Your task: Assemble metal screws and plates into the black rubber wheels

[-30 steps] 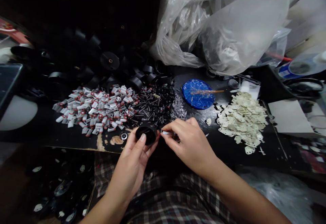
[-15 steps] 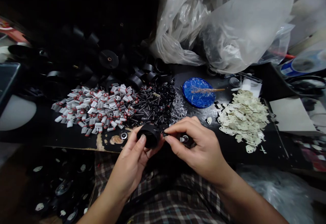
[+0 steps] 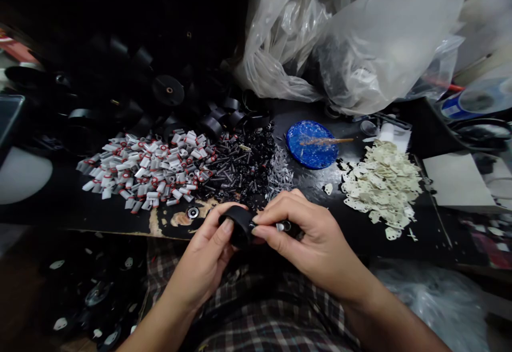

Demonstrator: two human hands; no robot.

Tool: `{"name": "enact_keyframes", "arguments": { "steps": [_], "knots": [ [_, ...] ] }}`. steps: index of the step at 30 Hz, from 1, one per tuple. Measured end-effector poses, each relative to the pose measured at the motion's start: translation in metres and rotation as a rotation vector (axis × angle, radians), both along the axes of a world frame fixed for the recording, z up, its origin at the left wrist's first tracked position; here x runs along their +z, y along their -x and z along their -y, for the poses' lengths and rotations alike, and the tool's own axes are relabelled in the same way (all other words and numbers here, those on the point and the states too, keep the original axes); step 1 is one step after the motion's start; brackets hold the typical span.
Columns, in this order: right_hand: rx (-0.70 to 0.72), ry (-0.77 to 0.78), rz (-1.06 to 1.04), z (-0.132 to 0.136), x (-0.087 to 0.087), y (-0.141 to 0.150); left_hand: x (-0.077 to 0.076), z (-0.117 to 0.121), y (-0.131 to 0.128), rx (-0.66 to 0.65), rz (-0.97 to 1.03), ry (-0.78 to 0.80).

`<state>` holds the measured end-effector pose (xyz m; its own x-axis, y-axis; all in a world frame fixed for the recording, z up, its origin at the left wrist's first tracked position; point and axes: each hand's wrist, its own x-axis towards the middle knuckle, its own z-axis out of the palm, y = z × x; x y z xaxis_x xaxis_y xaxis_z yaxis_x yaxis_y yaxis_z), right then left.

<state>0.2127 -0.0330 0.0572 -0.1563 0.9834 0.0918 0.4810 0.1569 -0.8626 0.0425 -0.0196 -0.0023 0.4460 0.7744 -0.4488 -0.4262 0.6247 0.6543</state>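
Note:
My left hand (image 3: pixel 214 245) is closed around a black round plastic cap (image 3: pixel 237 223), thumb on its rim, its hollow side tipped toward my right hand. The thumb and forefinger of my right hand (image 3: pixel 298 229) pinch a small dark part at the cap's edge; its kind is too small to tell. A shiny metal-tipped piece (image 3: pixel 283 226) shows under the curled fingers of that hand, and how it is held is partly hidden. Just beyond my hands lie a heap of small black springs (image 3: pixel 234 168) and a heap of small grey pieces (image 3: pixel 280 169).
Grey-white sleeves with red rings (image 3: pixel 148 170) are heaped left. A blue lid (image 3: pixel 312 146) with grease and a stick stands mid-table. Cream flat plates (image 3: pixel 382 181) are piled right. Plastic bags (image 3: pixel 352 42) hang behind; black round caps (image 3: pixel 168 90) lie at the back left.
My right fingers have moved left, up to the cap. The cap has turned in my left hand, so its opening now faces more to the right.

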Motion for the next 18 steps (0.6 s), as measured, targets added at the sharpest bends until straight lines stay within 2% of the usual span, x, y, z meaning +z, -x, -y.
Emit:
{"name": "enact_keyframes", "arguments": {
  "steps": [4, 6, 10, 12, 15, 18],
  "knots": [
    [-0.040, 0.263, -0.147, 0.000, 0.004, 0.000, -0.002, -0.005, 0.007, -0.151, -0.001, -0.056],
    [-0.077, 0.205, -0.105, 0.002, 0.002, 0.002, -0.003, -0.006, 0.008, -0.150, -0.021, -0.041],
    [-0.075, -0.135, 0.119, 0.007, -0.004, 0.005, -0.002, -0.006, 0.004, -0.055, -0.042, 0.020],
    [-0.034, -0.224, 0.223, 0.007, -0.004, 0.006, -0.001, -0.005, 0.001, -0.035, -0.037, 0.028],
    [0.019, -0.240, 0.317, 0.007, 0.001, 0.003, 0.001, -0.006, 0.000, -0.031, -0.028, 0.031],
    [0.051, -0.075, 0.306, 0.007, 0.007, -0.002, 0.002, -0.007, 0.002, 0.002, -0.049, 0.025]
  ]
}}
